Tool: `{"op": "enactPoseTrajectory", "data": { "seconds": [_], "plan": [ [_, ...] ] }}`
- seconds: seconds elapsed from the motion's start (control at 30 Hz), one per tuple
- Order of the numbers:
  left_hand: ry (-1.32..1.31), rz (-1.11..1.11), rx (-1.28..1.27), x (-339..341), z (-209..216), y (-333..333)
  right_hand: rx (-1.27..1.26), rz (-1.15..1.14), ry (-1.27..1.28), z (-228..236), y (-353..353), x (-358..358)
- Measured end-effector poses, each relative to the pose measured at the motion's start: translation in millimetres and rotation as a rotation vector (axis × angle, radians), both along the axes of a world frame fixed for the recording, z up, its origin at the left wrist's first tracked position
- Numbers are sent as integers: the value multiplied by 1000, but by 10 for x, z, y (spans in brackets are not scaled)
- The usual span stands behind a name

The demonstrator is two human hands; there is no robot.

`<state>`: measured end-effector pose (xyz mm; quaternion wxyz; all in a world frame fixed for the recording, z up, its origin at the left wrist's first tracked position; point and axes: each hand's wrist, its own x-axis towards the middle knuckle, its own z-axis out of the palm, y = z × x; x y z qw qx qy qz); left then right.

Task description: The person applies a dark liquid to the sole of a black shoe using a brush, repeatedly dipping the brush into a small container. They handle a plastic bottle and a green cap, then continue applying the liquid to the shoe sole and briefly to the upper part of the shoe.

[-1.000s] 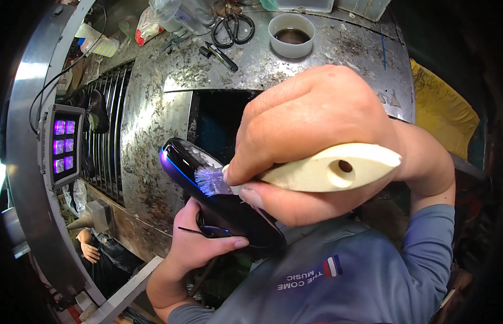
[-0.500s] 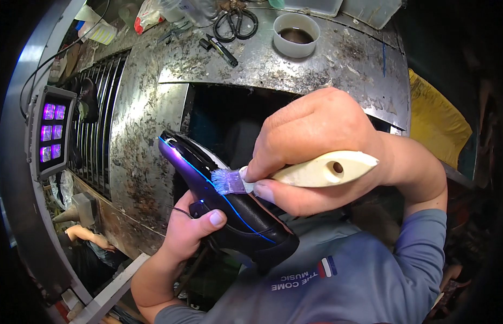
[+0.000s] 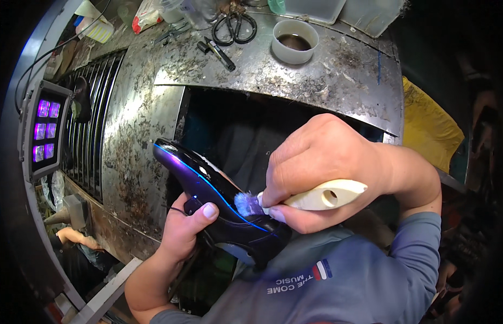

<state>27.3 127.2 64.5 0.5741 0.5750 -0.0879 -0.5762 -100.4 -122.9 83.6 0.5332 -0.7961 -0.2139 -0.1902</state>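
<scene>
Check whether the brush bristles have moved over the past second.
Yes: judged against the white bowl, the brush bristles now sit farther right and lower in view.

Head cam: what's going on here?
A person's left hand holds a black shoe tilted over a dark opening in the metal bench. The right hand grips a cream-handled brush, its bristles against the shoe beside a bright blue line running along it. A six-cell purple lamp is lit at left, and a translucent cup of dark liquid stands on the bench.
</scene>
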Motion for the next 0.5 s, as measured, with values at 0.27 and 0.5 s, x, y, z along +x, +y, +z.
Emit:
{"op": "enactPoseTrajectory", "data": {
  "seconds": [0.27,0.5],
  "plan": [
    [-13,65,-21,-7,-178,162,-308,-823,117,77,-1058,29],
    [-44,105,-28,-23,-198,190,-745,-1011,507,-545,-1522,426]
  ]
}}
